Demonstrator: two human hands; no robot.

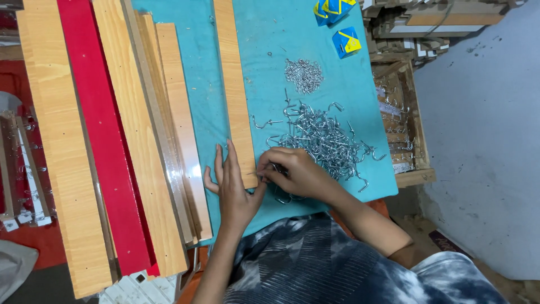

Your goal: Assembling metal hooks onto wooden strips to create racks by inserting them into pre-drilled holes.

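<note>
Left hand: the left hand [233, 188] lies flat with fingers spread and released, palm down on the near end of the narrow wooden strip [233, 90], pinning it to the teal cloth [205, 84].
Right hand: the right hand [295, 171] is curled, fingertips pinched on a small metal hook [275, 169] right at the strip's near right edge (the hook itself is mostly hidden by the fingers).
Strip: it runs away from the person across the cloth, its near end under the left palm.
Hook pile: a loose heap of silver hooks [326, 138] lies just right of the right hand; a smaller heap of tiny hooks [304, 75] sits farther back.
Edges: the worktop's right edge falls just beyond the hook pile, with a wooden crate [413, 135] below it holding clear packets.
Open room: bare cloth shows between the strip and the stacked planks [140, 124] on the left.
Boxes: blue and yellow boxes [346, 42] rest at the far side; I cannot tell what is inside.
</note>
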